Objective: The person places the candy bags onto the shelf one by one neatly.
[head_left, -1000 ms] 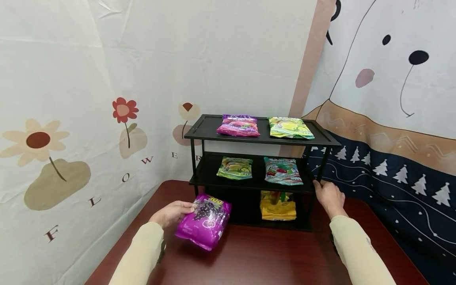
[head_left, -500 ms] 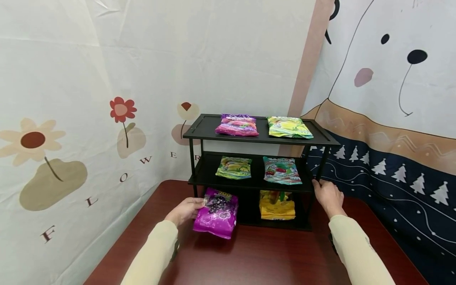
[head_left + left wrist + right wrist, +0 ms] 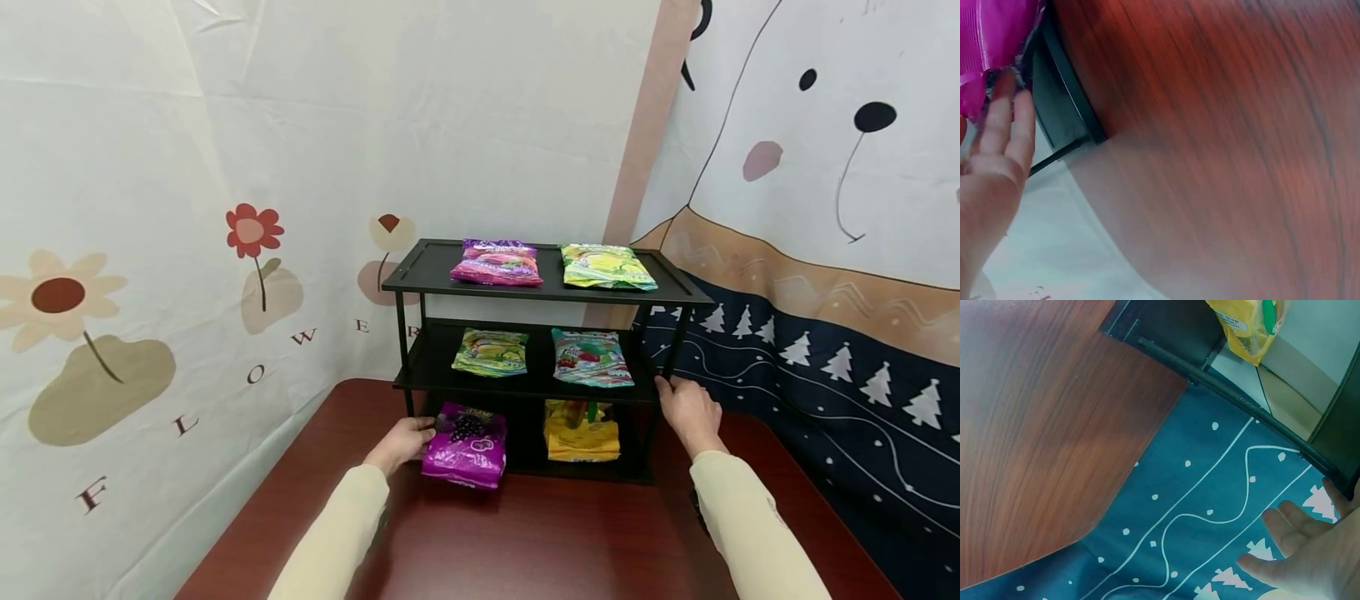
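My left hand (image 3: 405, 442) pinches the left edge of a purple candy bag (image 3: 467, 450) with grapes printed on it. The bag is at the left front of the bottom tier of a black three-tier shelf (image 3: 517, 392), its lower end reaching out over the front edge. In the left wrist view, fingers (image 3: 1000, 125) touch the purple bag (image 3: 997, 31); the thumb is mostly out of frame. At the shelf's right side, my right hand (image 3: 688, 412) holds the front post by the middle tier. The right wrist view shows the outer fingers (image 3: 1285, 528) loosely bent.
A yellow bag (image 3: 581, 433) lies on the bottom tier's right. The middle tier bears a green-yellow bag (image 3: 491, 353) and a teal bag (image 3: 592, 358). On top are a pink-purple bag (image 3: 497, 262) and a lemon-coloured bag (image 3: 607, 267). Printed cloth hangs behind the reddish-brown table (image 3: 555, 533).
My left hand has carried the purple bag rightward and inward to the bottom tier, and the bag has turned more upright to my view. My right hand has stayed at the post.
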Tool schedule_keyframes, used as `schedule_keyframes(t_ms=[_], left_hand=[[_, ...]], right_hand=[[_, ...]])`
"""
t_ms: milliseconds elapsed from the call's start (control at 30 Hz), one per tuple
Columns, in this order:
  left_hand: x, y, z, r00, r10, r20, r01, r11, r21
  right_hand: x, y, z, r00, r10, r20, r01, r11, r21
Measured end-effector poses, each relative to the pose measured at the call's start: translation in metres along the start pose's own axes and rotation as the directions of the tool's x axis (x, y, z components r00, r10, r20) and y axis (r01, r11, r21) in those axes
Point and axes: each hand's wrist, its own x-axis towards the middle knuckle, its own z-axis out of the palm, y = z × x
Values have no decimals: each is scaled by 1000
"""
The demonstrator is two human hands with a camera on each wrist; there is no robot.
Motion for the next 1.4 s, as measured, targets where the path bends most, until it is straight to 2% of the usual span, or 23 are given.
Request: schedule_keyframes(t_ms=[100, 267, 400, 500, 600, 667, 700, 833, 900, 967, 1000, 1133, 1267, 1400], left_hand=[[-2, 1, -2, 997, 58, -59, -47, 985, 166], [-6, 2, -2, 970, 209, -128, -144, 909, 392], [-9, 6, 1, 948, 302, -99, -217, 842, 494], [-13, 9, 4, 943, 330, -53, -249, 799, 548], [-19, 11, 7, 934, 358, 6, -288, 742, 605], [-23, 11, 9, 920, 387, 59, -330, 685, 650], [-26, 10, 10, 908, 409, 88, -357, 649, 672], [-33, 5, 12, 848, 494, 190, -449, 480, 754], [-35, 2, 12, 821, 525, 226, -476, 408, 779], [-36, -1, 11, 801, 542, 255, -489, 347, 800], [-36, -2, 11, 794, 547, 267, -496, 326, 805], [-35, -5, 11, 767, 565, 304, -523, 276, 806], [-32, -5, 12, 745, 589, 314, -547, 270, 793], [-30, -3, 17, 741, 597, 308, -546, 268, 794]], right_hand=[[0, 1, 0, 1000, 1, -11, -1, 1000, 1], [0, 1, 0, 1000, -1, -6, 1, 1000, 6], [-1, 1, -1, 1000, -1, -4, 1, 1000, 13], [-1, 1, -2, 1000, 3, -2, -3, 1000, 14], [-2, 1, -1, 1000, 6, 8, -6, 1000, 10], [-2, 1, -1, 1000, 9, 18, -10, 1000, 8], [-2, 1, 0, 1000, 9, 22, -9, 1000, 7], [-2, 1, 0, 1000, 11, 25, -11, 1000, 6], [-2, 1, 0, 1000, 9, 19, -9, 1000, 9], [-2, 1, 0, 1000, 13, 19, -13, 1000, 11], [-2, 1, 0, 1000, 13, 20, -13, 1000, 11], [-2, 0, 0, 1000, 14, 24, -14, 1000, 6], [-1, 0, 0, 1000, 5, 8, -5, 1000, 3], [0, 1, -1, 1000, -6, -5, 6, 1000, 4]])
